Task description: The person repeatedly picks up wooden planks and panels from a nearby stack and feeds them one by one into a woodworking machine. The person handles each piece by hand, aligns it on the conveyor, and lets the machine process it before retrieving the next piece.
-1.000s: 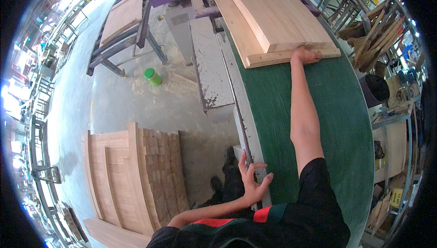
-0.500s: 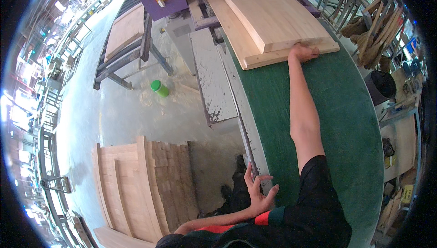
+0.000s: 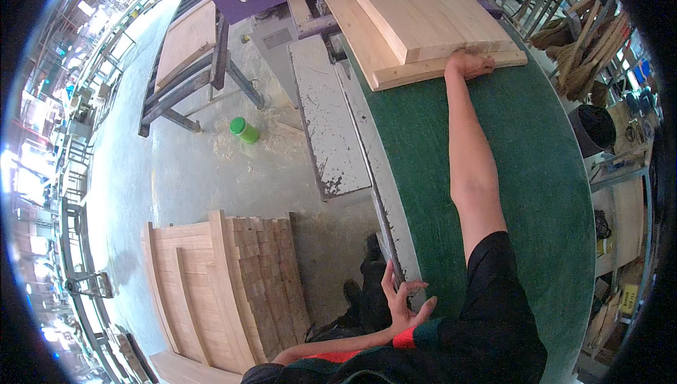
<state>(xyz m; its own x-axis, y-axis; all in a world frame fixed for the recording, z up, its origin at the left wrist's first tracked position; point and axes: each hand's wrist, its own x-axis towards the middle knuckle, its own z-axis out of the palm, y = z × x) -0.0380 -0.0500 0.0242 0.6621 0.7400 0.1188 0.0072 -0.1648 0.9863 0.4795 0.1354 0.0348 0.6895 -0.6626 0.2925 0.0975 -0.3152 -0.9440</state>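
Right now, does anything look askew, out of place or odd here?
Yes. The two wooden panels on the green belt are stacked unevenly, the upper one offset from the lower. A green jar lies tipped on the concrete floor.

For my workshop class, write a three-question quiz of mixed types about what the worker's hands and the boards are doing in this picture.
1. True or false: the right hand rests on the near end of the stacked wooden boards.
2. The left hand touches: A) the green bottle, B) the metal edge of the table, C) the pallet of wood panels.
3. Fill in: the boards lie on a ____ coloured table surface.

Key: 1 true; 2 B; 3 green.
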